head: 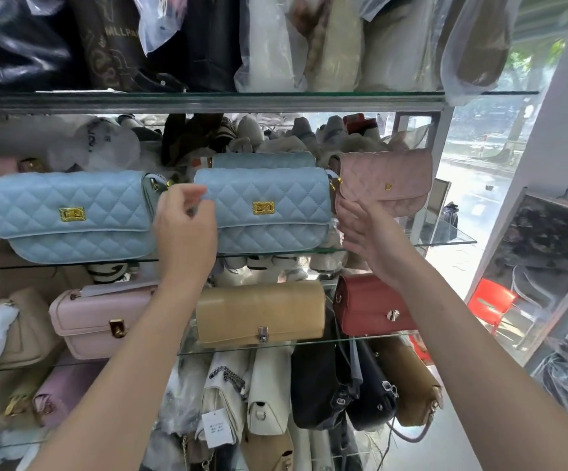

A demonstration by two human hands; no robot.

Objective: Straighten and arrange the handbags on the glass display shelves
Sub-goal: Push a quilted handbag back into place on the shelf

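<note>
Two hands: flanking blue quilted bag [262, 205] on glass shelf [445, 241].
Left hand [184, 229]: nine o'clock, seemingly pinching flap corner.
Right hand [364, 229]: three o'clock, flat against end.
Judgement: soft, light; hold both ends.

Two quilted bags [72, 215] are pale blue with gold clasps — another [386, 181] pink, quilted — one below [372, 305] red.

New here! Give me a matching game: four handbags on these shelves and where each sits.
Bags: 1 middle blue bag; 2 pink quilted bag; 3 tan bag; 4 red bag.
Places: A next shelf down, right end; B between left hand and right hand; C right end of the blue bags' shelf; D directly under the middle blue bag.
Pairs: 1-B; 2-C; 3-D; 4-A.
</note>
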